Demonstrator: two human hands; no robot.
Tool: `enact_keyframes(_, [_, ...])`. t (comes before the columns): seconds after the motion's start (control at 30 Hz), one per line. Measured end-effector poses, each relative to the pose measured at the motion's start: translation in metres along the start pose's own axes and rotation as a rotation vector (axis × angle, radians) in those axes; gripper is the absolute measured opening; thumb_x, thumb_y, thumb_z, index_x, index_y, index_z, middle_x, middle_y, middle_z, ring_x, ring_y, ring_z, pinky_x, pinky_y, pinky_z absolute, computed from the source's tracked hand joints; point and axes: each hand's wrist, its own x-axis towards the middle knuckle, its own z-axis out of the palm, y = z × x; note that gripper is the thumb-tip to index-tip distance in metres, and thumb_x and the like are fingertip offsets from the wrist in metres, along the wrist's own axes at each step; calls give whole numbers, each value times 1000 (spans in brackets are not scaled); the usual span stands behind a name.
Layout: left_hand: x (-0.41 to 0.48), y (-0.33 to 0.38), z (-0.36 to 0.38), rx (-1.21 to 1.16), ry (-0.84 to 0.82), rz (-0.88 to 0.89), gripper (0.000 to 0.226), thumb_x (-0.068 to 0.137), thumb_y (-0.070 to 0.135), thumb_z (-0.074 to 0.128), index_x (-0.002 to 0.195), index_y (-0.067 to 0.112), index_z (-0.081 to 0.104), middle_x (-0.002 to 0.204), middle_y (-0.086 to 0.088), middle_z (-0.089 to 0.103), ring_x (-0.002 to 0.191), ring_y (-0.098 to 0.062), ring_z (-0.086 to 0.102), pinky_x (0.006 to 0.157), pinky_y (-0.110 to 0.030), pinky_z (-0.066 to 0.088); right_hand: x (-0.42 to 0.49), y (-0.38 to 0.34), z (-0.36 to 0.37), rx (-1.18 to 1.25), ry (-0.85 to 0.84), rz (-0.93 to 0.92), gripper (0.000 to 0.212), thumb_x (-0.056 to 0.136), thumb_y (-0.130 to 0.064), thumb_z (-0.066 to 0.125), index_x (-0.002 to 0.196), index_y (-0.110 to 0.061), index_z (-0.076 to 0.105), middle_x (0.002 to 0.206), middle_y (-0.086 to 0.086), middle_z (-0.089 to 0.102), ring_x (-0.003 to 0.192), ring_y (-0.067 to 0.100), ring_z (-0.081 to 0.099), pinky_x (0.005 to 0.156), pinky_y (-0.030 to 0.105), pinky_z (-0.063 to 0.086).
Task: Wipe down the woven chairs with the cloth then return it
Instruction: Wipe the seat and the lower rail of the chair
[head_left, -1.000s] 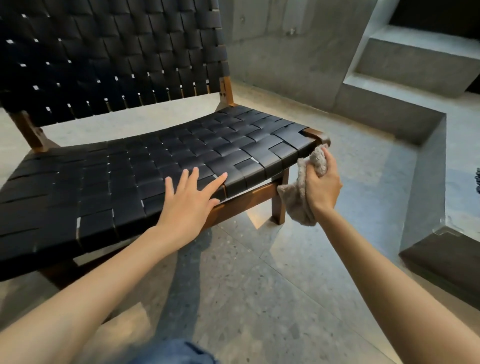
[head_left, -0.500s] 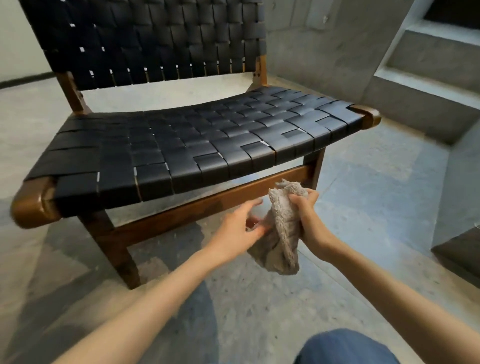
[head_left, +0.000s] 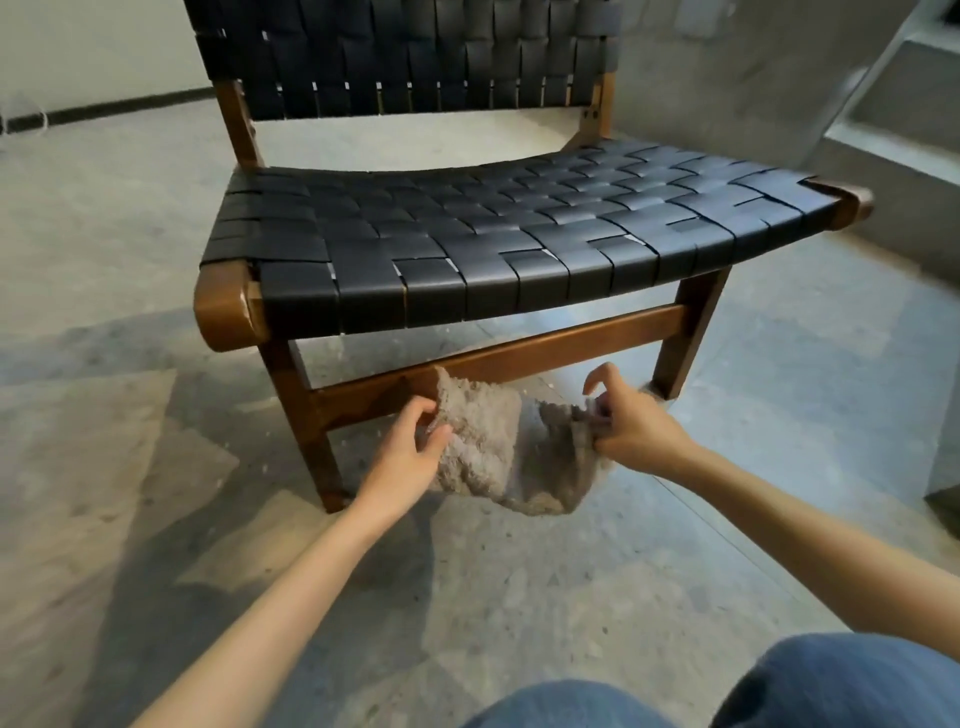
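Observation:
A low chair (head_left: 493, 234) with a black woven seat and back on a brown wooden frame stands in front of me. A fluffy grey-beige cloth (head_left: 511, 457) hangs spread in the air just below the chair's front rail. My left hand (head_left: 410, 454) pinches its left edge and my right hand (head_left: 631, 423) grips its right edge, so the cloth sags between them. Both hands are below the seat and do not touch the chair.
Speckled grey concrete floor (head_left: 130, 415) surrounds the chair. Concrete steps (head_left: 904, 104) rise at the right behind it, and a concrete block edge (head_left: 945, 467) stands at the far right. My knees in blue jeans (head_left: 779, 691) show at the bottom.
My left hand left the seat and took the cloth's other edge; both hands have pulled apart, spreading the bunched cloth. My view has backed away and swung to face the chair front.

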Motion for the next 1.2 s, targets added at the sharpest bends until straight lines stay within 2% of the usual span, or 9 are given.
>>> enact_keyframes(0.13, [-2,-10,-14,-38,-83,56,21,98,19,47,105,38,43,123,13,46,119,-1,39,89,-15,36,13,-21,6,-67,-216,-83,54,85,-12,64,117,-44,34,118,-2,59,103,16,57,90,35,53])
enact_keyframes(0.3, [2,-20,-21,-4,-120,94,40,99,9,42,98,49,43,123,11,48,116,-3,45,75,3,38,34,-52,44,77,-284,-210,61,87,-25,65,139,-42,37,153,-5,28,140,22,22,115,48,24])
enact_keyframes(0.43, [8,-32,-21,-24,-76,84,30,98,7,43,110,34,48,122,7,53,111,-5,49,88,-12,43,48,-63,72,-10,-214,-400,26,87,-21,68,112,-27,65,126,-5,58,110,11,52,99,29,46])
enact_keyframes(0.53, [10,-40,-23,-91,23,58,28,96,2,44,103,29,51,111,8,58,98,7,52,77,1,37,54,-63,85,23,-141,-441,12,89,-16,66,99,-18,69,104,-4,69,93,11,65,85,29,55])
enact_keyframes(0.73, [9,-55,-21,-153,102,28,33,94,-3,44,101,29,53,108,11,59,100,7,53,78,-2,40,72,-57,98,1,-462,-433,54,87,-29,67,134,-15,47,128,0,56,113,14,53,94,27,47])
enact_keyframes(0.83, [8,-61,-22,-191,187,-44,30,93,-2,44,109,23,52,114,8,58,104,-3,54,85,-11,42,78,-56,107,-32,-206,-545,27,84,-23,72,109,-12,67,107,3,68,92,12,63,83,31,53])
enact_keyframes(0.97, [5,-75,-23,-132,158,-224,44,91,13,54,133,18,46,124,0,57,113,-14,54,94,-29,45,73,-48,114,274,36,-590,5,85,-13,72,85,-17,69,89,-4,72,62,-3,63,63,15,53])
enact_keyframes(1.07, [4,-78,-17,-74,128,-168,17,92,18,57,108,24,56,109,5,63,105,-11,59,79,-20,46,73,-44,113,256,20,-572,15,86,-20,70,100,-21,65,101,-15,65,77,4,64,72,22,55])
enact_keyframes(1.2, [4,-82,-11,-116,247,-125,11,92,16,59,102,13,56,104,-3,64,99,-13,61,86,-31,50,72,-29,126,84,-227,-493,56,84,-19,72,135,-20,48,136,-7,50,87,14,64,81,34,55])
